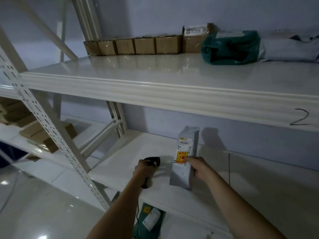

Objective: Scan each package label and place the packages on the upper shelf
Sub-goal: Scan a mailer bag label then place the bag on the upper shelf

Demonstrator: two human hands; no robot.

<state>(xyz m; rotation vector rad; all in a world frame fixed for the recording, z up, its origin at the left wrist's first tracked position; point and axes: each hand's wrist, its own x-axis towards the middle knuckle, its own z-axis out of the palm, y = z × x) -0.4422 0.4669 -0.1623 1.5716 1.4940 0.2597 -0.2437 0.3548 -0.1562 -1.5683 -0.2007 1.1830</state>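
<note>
A tall grey package [185, 157] with a white label and a yellow-red sticker stands upright above the lower shelf [124, 163]. My right hand [198, 167] grips its right edge, thumb on the sticker. My left hand [144, 171] holds a black barcode scanner [151, 163], its head turned toward the package's label, a short gap away. The upper shelf [155, 75] carries a row of small cardboard boxes [134, 45], a taller labelled box [195, 38], a green bag [231, 47] and a grey bag [290, 49] along the back.
A perforated white upright [51, 140] slants across the left. More cardboard boxes [39, 133] lie on the neighbouring rack to the left. A green labelled package [150, 219] lies below the lower shelf beside the scanner's cable. A handwritten "2" [301, 117] marks the upper shelf's front edge.
</note>
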